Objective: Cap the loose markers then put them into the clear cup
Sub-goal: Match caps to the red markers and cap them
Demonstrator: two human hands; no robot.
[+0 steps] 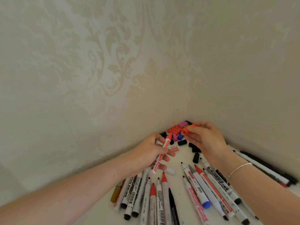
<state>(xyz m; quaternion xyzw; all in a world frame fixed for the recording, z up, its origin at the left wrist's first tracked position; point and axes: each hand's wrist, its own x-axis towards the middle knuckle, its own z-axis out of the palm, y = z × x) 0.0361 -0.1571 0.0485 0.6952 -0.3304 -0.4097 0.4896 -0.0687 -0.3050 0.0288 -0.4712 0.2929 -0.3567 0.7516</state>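
Her left hand (150, 153) grips a white, red-tipped uncapped marker (160, 155), tilted up. Just beyond that marker, the right hand (204, 137) pinches a red plastic cap (186, 129).

A: Any print you can read?
B: "WHITEBOARD MARKER" in red runs along one white marker (196, 203) at about five o'clock.
A: Others?
B: A black-printed marker (132, 189) at seven o'clock shows "WHITEBOARD", partly under the left hand. The remaining labels and barcodes are too small to read.

Pale damask wallpaper (100, 59) covers both corner walls above a white tabletop (181, 157).
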